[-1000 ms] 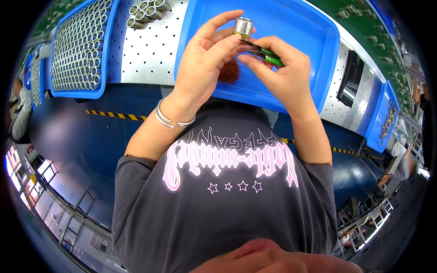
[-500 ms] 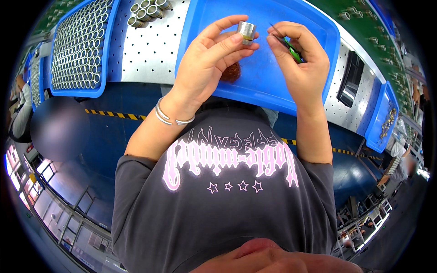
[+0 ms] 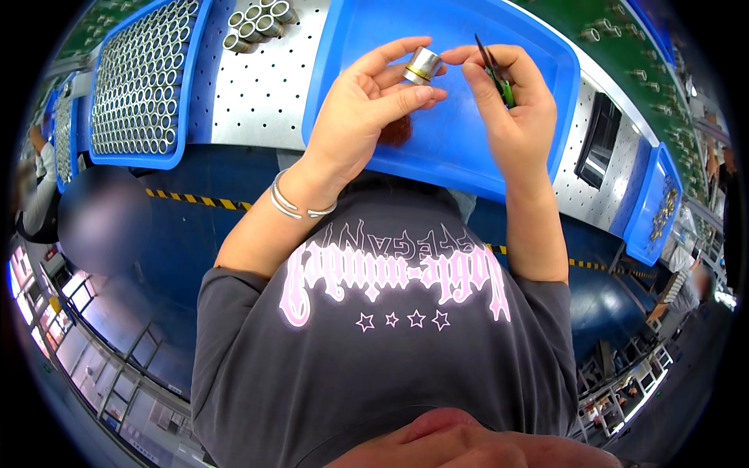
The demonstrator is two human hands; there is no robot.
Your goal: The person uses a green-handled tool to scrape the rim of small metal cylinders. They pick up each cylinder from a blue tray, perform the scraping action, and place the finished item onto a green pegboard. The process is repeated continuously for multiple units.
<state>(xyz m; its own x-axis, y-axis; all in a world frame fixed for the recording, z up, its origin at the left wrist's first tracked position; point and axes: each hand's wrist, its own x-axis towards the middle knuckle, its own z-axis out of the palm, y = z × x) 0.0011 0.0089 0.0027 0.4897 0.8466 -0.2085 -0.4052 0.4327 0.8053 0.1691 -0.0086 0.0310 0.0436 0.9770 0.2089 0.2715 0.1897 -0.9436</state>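
Note:
My left hand [image 3: 343,113] pinches a short silvery metal sleeve [image 3: 422,62] with a yellowish band round its lower end, tilted over the blue tray [image 3: 460,160]. In my right hand [image 3: 521,125] sits a pair of small green-handled snips [image 3: 500,80], dark pointed blades turned up and away from the sleeve. The right index fingertip reaches to the sleeve's upper right side; whether it touches, I cannot tell. Partly hidden behind my left hand, a reddish-brown wiry clump [image 3: 396,132] lies in the tray.
On the left, a blue tray [image 3: 181,117] carries rows of metal sleeves. Several more sleeves [image 3: 248,31] stand on the perforated metal table [image 3: 269,86]. A black case [image 3: 599,140] and a blue bin of small brassy parts [image 3: 663,214] are at right. A person [image 3: 39,187] is at far left.
The sleeve has tilted in my left fingers and the left thumb has shifted lower. My right index finger has stretched toward the sleeve, while the snips have turned more upright.

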